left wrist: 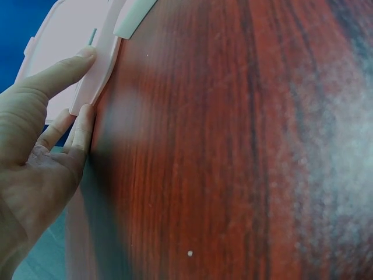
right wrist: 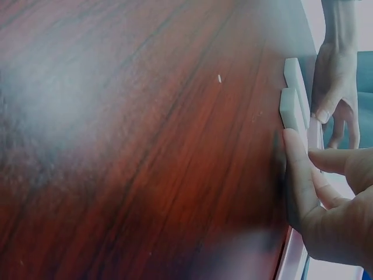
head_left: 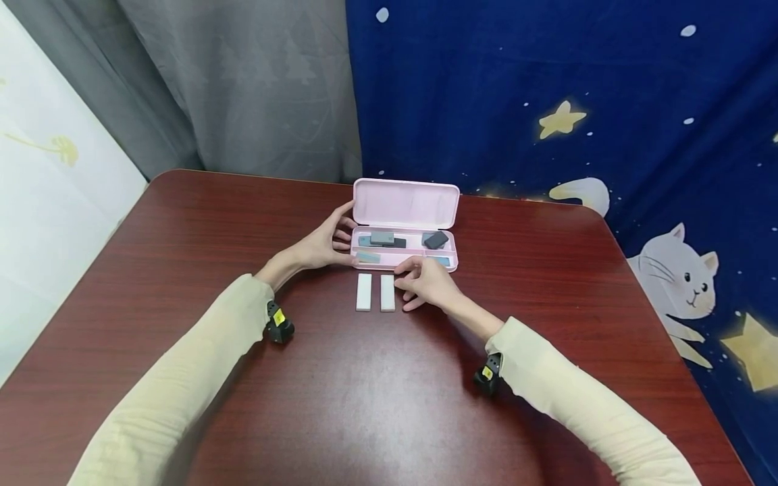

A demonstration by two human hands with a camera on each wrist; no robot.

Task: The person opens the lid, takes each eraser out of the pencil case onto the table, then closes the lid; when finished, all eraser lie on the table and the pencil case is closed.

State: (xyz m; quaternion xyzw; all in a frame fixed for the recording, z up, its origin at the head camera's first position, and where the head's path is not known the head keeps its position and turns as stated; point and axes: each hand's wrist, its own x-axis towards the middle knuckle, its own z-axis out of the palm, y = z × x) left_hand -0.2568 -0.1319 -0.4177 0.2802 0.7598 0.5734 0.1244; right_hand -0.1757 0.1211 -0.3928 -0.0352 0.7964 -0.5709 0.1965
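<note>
An opened pink pencil case stands on the table with its lid raised. My left hand holds its left end, thumb on the rim and fingers along the side. Grey block, dark block and pale blue pieces lie in its compartments. Before the case, two white rectangular bars, the left bar and the right bar, lie side by side. My right hand is at the right bar, fingertips close by its right edge; in the right wrist view a fingertip meets its end.
The reddish-brown wooden table extends around the case. Behind it hang a grey curtain and a blue curtain with stars and a cat. A small camera sits on each wrist.
</note>
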